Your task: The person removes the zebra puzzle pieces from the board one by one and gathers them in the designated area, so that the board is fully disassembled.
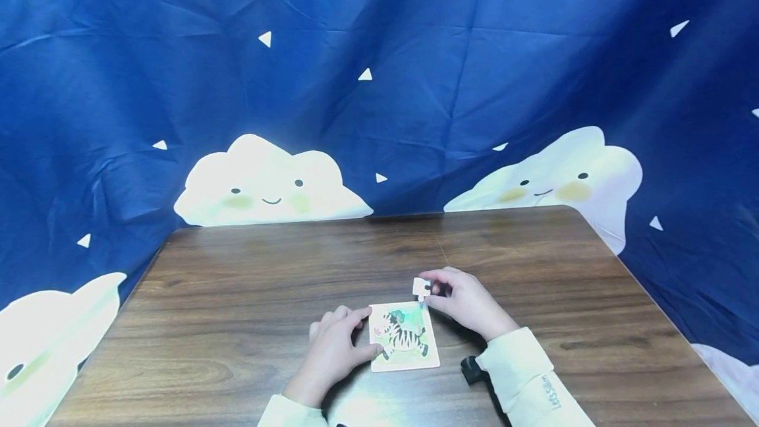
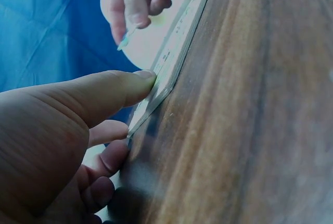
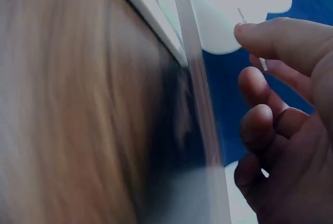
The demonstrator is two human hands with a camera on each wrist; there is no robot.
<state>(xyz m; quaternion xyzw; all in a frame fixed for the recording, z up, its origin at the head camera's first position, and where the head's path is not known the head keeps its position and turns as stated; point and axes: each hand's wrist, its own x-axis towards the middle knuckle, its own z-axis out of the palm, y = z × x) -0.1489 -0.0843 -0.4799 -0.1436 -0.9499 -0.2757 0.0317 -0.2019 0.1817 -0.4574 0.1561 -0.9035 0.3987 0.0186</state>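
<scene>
A square zebra jigsaw puzzle (image 1: 405, 340) lies flat on the table, its light frame edge also seen in the left wrist view. My left hand (image 1: 337, 348) rests at the puzzle's left side, thumb (image 2: 138, 81) pressing on its border and index finger near the far left corner. Above the far right corner, my right hand (image 1: 465, 298) pinches a small pale jigsaw piece (image 1: 421, 288) between thumb and index finger. In the right wrist view the piece appears edge-on, and the remaining fingers are loosely curled. Part of the piece is hidden by the fingertips.
The brown wood-grain table (image 1: 237, 308) extends around the puzzle. Behind it hangs a blue cloth (image 1: 379, 117) with white clouds and triangles. A black wrist device (image 1: 472, 370) sits at the right sleeve.
</scene>
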